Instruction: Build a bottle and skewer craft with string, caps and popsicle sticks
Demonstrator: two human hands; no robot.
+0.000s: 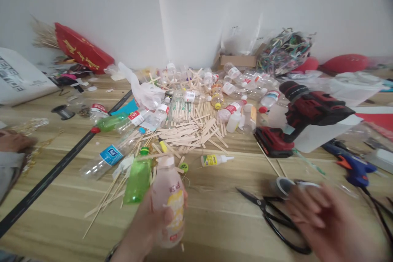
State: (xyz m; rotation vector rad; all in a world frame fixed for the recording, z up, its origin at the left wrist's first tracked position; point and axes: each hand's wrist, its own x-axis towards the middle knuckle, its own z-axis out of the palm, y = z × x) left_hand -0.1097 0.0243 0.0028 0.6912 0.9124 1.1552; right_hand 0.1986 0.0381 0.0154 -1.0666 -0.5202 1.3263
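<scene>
My left hand (153,217) is wrapped around a clear plastic bottle (168,208) with a white cap and yellow printing, held nearly upright above the table. Just behind it, a green plastic bottle (138,180) lies among wooden sticks. My right hand (316,213) is blurred, its fingers loosely bent and apart, with nothing visible in them. It hovers over the handles of black scissors (267,208), beside a small round roll or lid (281,187). A small glue bottle (215,160) with a yellow label lies farther forward, between the hands.
A heap of wooden sticks (184,136) and several clear bottles (235,108) covers the middle. A red cordless drill (302,116) and blue glue gun (356,166) are at right. A long black bar (58,163) crosses the left. Another person's hand (15,141) rests at the left edge.
</scene>
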